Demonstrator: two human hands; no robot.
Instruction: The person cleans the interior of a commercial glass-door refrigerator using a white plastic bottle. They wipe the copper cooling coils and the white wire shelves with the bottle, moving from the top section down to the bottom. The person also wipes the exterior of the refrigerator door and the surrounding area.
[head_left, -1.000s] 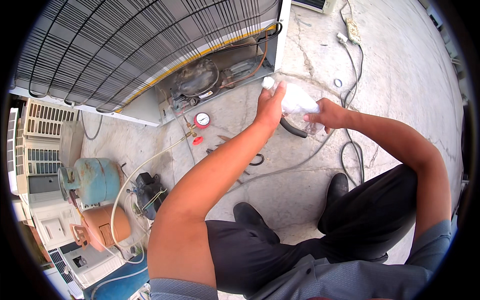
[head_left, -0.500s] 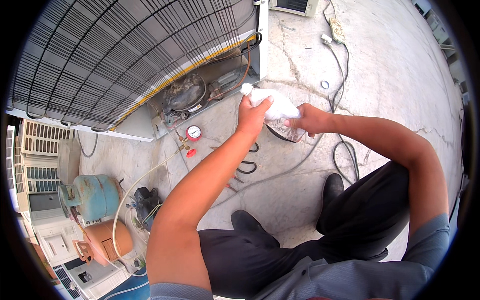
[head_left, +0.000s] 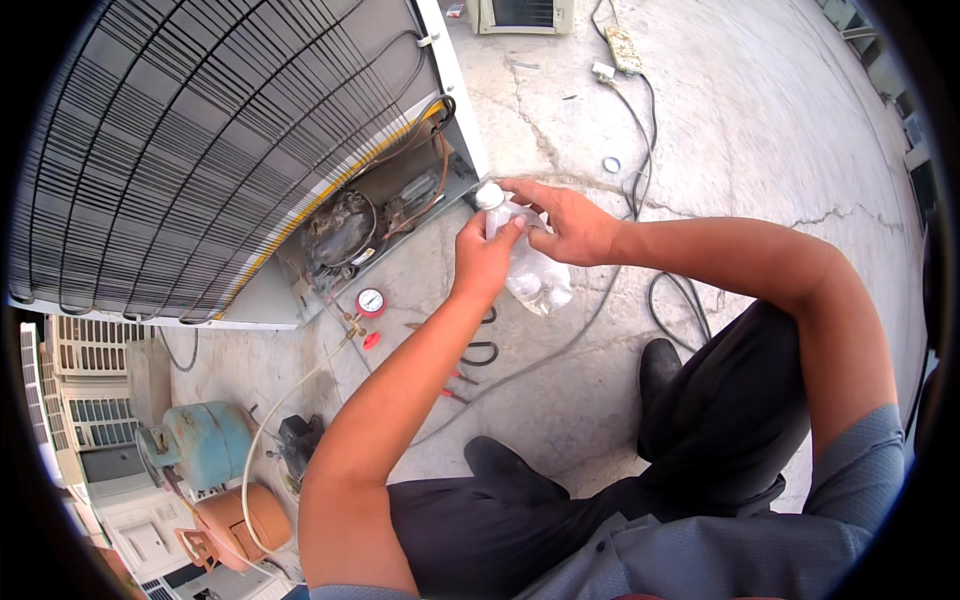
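Between my hands, above the concrete floor, is a crumpled clear plastic bag (head_left: 538, 275) with white, round-ended material bunched at its top. My left hand (head_left: 482, 258) is closed around the bag's near side, thumb pointing up across it. The fingers of my right hand (head_left: 572, 224) are curled behind the white end, and its thumb presses on the plastic. What the bag holds is too blurred to name. Just beyond stands a fridge back with a black wire condenser grid (head_left: 220, 150). A dark compressor (head_left: 340, 230) sits in its open base.
A red-rimmed pressure gauge (head_left: 370, 303) on a brass valve joins a pale hose (head_left: 283, 405). Tools with red handles (head_left: 455, 395) lie by my feet. A teal gas cylinder (head_left: 207, 442) and an orange one (head_left: 243, 525) are at left. A cable runs to a power strip (head_left: 625, 50).
My right hand has moved from the bag's lower end up to its white top. The bag now hangs lower end down, with more clear plastic showing. The view has shifted slightly.
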